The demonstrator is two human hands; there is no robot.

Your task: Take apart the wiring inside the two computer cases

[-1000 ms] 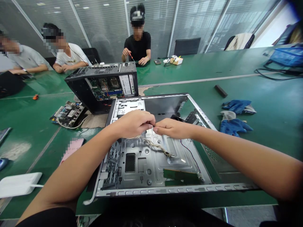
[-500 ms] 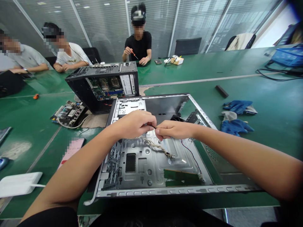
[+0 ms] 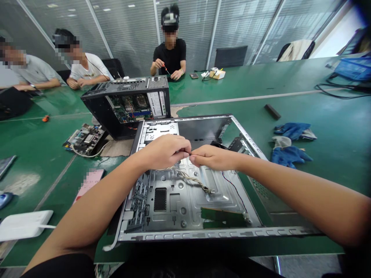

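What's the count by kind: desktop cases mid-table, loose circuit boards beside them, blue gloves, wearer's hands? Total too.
Desktop cases: 2 (open case lying flat, upright case)
Loose circuit boards: 1 (board left of the cases)
Blue gloves: 2 (far glove, near glove)
Wearer's hands: 2 (left hand, right hand)
Total: 7

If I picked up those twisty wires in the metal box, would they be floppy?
Probably floppy: the twisted wires are thin and curve across the metal floor. Being wound together might make them a bit springier than one wire. They probably wouldn't roll far, being bent.
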